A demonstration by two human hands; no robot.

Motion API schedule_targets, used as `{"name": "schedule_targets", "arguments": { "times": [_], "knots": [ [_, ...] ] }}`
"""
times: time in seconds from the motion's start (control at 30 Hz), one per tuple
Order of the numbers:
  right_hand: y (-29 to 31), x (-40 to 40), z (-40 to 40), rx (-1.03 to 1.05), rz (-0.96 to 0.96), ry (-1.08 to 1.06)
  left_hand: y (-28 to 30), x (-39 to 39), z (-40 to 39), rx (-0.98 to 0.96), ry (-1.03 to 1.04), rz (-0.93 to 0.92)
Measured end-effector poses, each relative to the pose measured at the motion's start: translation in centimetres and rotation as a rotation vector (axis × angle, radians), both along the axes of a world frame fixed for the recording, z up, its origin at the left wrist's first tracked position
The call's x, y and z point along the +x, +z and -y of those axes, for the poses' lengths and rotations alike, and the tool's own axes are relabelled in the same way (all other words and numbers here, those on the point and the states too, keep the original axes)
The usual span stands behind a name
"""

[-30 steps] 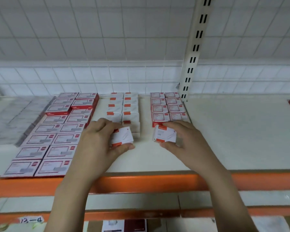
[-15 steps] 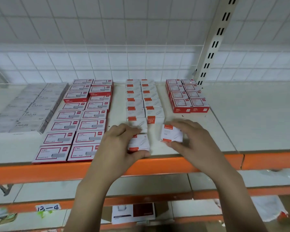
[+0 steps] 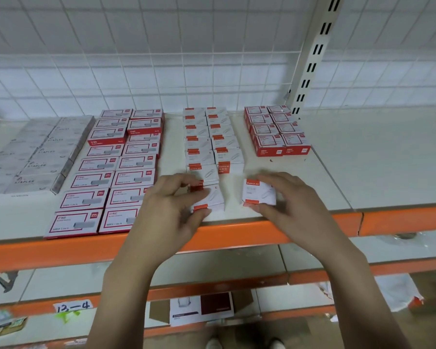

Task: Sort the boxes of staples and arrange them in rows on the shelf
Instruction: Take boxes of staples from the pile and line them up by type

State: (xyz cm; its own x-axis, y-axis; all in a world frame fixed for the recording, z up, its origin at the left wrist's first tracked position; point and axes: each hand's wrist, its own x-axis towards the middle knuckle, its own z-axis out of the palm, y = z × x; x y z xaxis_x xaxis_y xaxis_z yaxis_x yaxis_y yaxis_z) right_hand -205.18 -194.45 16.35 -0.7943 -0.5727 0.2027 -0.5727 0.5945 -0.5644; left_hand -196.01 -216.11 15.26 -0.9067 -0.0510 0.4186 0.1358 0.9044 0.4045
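Two small white-and-orange staple boxes (image 3: 258,192) at shelf (image 3: 363,172) front edge, left one (image 3: 210,199) tilted, sorted rows behind

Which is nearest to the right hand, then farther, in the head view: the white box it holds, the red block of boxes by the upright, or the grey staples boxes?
1. White box, in the right hand.
2. Red block of boxes, behind, slightly left.
3. Grey staples boxes, far left.

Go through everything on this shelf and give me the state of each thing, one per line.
Left hand: grips a white box, tilted, at the front of the left white row.
Right hand: grips another white box, apart from the right row.
White rows: two, lined up.
Large red-framed boxes: two rows, some stacked.
Small red boxes: neat block.
Grey boxes: lying flat.
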Motion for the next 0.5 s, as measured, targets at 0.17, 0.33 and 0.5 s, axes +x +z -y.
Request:
{"name": "schedule_targets", "arguments": {
  "times": [0.17,0.33,0.5],
  "knots": [
    [0.1,-0.1,0.2,-0.027,0.01,0.026,-0.1,-0.5,0.1,-0.045,0.017,-0.001],
    [0.0,-0.5,0.5,-0.022,0.004,0.014,-0.1,-0.6,0.3,-0.021,0.0,0.025],
    [0.0,-1.1,1.8,0.033,-0.046,0.008,0.2,-0.4,0.3,-0.003,0.012,0.052]
  ]
}}
